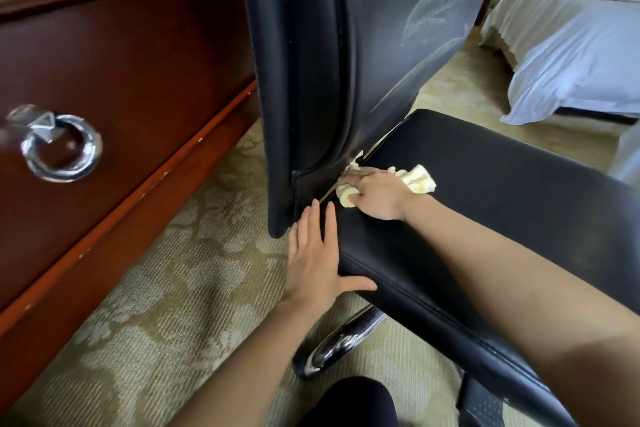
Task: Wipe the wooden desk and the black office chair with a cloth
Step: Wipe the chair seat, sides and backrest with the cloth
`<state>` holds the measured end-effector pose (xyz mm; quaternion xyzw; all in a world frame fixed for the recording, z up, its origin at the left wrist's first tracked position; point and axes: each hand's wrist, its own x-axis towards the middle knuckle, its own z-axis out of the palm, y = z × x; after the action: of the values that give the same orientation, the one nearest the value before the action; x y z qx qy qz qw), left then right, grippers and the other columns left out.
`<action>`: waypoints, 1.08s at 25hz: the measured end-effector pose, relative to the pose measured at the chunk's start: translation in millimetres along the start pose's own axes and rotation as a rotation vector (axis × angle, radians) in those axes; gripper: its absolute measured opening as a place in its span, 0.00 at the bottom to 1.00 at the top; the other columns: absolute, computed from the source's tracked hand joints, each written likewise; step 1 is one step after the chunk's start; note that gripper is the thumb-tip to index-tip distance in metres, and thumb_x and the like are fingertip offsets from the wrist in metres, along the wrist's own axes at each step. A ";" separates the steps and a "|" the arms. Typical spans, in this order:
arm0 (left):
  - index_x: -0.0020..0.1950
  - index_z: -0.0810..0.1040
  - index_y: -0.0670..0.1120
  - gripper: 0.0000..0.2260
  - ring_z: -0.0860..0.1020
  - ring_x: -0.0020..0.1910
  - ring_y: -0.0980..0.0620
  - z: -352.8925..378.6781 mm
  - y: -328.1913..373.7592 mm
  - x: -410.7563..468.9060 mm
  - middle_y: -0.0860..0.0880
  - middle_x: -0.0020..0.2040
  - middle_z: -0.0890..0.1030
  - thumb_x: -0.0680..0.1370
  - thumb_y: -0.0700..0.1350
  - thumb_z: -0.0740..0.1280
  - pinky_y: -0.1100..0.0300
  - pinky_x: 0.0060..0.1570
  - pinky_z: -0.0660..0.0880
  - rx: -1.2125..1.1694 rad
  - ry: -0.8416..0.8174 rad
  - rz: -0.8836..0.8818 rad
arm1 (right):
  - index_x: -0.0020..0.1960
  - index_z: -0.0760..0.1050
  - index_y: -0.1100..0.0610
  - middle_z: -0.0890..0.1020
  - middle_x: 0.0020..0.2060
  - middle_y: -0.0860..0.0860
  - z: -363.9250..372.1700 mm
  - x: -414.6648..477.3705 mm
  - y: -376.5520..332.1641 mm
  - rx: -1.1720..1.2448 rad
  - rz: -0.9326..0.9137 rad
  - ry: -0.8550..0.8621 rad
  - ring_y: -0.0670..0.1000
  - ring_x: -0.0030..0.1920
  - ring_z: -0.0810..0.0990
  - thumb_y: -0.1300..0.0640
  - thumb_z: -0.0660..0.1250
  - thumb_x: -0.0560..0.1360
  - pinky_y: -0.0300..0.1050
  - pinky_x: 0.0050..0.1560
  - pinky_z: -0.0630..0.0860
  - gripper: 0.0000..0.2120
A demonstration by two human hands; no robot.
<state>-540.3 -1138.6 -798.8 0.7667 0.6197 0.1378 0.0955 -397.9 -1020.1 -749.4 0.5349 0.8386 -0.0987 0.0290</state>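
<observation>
The black office chair fills the middle, with its seat (485,198) stretching right and its backrest (311,62) standing upright. My right hand (375,192) presses a crumpled pale yellow cloth (417,178) onto the seat, right at the gap below the backrest. My thumb curls round the cloth's near end. My left hand (317,260) lies flat with straight fingers against the seat's left edge, thumb under the front rim. The wooden desk (121,87) stands at the left, its dark red drawer front facing me.
A chrome ring pull (60,147) hangs on the drawer front. A chrome chair leg (337,345) curves under the seat onto patterned beige carpet (166,305). A bed with white linen (571,55) stands at the back right. My dark-clad knee (353,402) is at the bottom.
</observation>
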 end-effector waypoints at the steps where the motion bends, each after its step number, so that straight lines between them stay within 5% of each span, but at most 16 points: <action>1: 0.77 0.38 0.44 0.59 0.43 0.76 0.45 1.9 2.9 -6.5 0.42 0.78 0.41 0.61 0.76 0.60 0.49 0.74 0.44 -0.007 0.036 -0.058 | 0.75 0.58 0.52 0.59 0.75 0.47 2.0 -4.5 -3.6 0.002 -0.012 0.005 0.47 0.75 0.52 0.53 0.54 0.80 0.40 0.72 0.46 0.24; 7: 0.77 0.41 0.43 0.60 0.52 0.75 0.44 8.0 18.8 -29.9 0.42 0.77 0.51 0.60 0.73 0.66 0.49 0.73 0.48 -0.188 0.112 -0.351 | 0.75 0.60 0.52 0.60 0.74 0.45 15.4 -48.5 -22.1 0.032 -0.201 0.093 0.45 0.75 0.53 0.58 0.58 0.77 0.34 0.72 0.43 0.26; 10: 0.77 0.40 0.41 0.60 0.52 0.76 0.43 12.4 21.5 -35.8 0.42 0.78 0.51 0.62 0.69 0.70 0.48 0.74 0.48 -0.393 0.030 -0.469 | 0.72 0.65 0.53 0.64 0.73 0.46 16.5 -79.9 -20.5 0.056 -0.317 0.108 0.48 0.74 0.59 0.62 0.62 0.75 0.51 0.73 0.57 0.26; 14: 0.77 0.43 0.40 0.55 0.58 0.75 0.42 16.3 19.1 -37.4 0.40 0.76 0.58 0.66 0.65 0.71 0.47 0.72 0.59 -0.507 -0.007 -0.423 | 0.65 0.75 0.57 0.75 0.65 0.51 16.6 -131.7 -6.7 0.036 -0.464 0.190 0.53 0.66 0.72 0.65 0.67 0.72 0.53 0.66 0.69 0.22; 16: 0.77 0.41 0.39 0.55 0.58 0.75 0.43 17.7 16.1 -37.3 0.41 0.77 0.55 0.67 0.63 0.72 0.50 0.71 0.60 -0.577 -0.058 -0.375 | 0.62 0.76 0.57 0.78 0.61 0.51 14.4 -150.2 -0.6 -0.042 -0.529 0.198 0.53 0.61 0.75 0.64 0.66 0.70 0.49 0.62 0.72 0.20; 19: 0.76 0.38 0.40 0.56 0.54 0.76 0.45 18.6 12.7 -38.6 0.41 0.78 0.49 0.67 0.62 0.73 0.52 0.73 0.57 -0.597 -0.110 -0.332 | 0.62 0.75 0.57 0.77 0.62 0.51 10.9 -147.8 -0.9 -0.067 -0.519 0.135 0.55 0.61 0.75 0.63 0.63 0.72 0.55 0.60 0.74 0.18; 22: 0.76 0.37 0.40 0.57 0.52 0.76 0.44 19.0 10.1 -38.9 0.42 0.78 0.48 0.66 0.63 0.73 0.51 0.74 0.55 -0.556 -0.128 -0.311 | 0.71 0.67 0.53 0.66 0.72 0.50 11.5 -117.8 -14.3 -0.059 -0.393 0.053 0.54 0.70 0.67 0.62 0.61 0.76 0.53 0.68 0.65 0.23; 27: 0.76 0.35 0.40 0.59 0.52 0.77 0.45 19.4 7.5 -39.9 0.43 0.78 0.46 0.65 0.62 0.74 0.50 0.74 0.55 -0.549 -0.148 -0.273 | 0.75 0.59 0.53 0.60 0.75 0.49 9.4 -53.4 -47.2 0.001 -0.263 -0.008 0.50 0.75 0.56 0.57 0.57 0.78 0.46 0.73 0.55 0.25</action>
<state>-534.7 -1178.7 -818.4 0.6298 0.6480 0.2299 0.3613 -418.3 -1088.8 -744.1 0.4200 0.9013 -0.1042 0.0190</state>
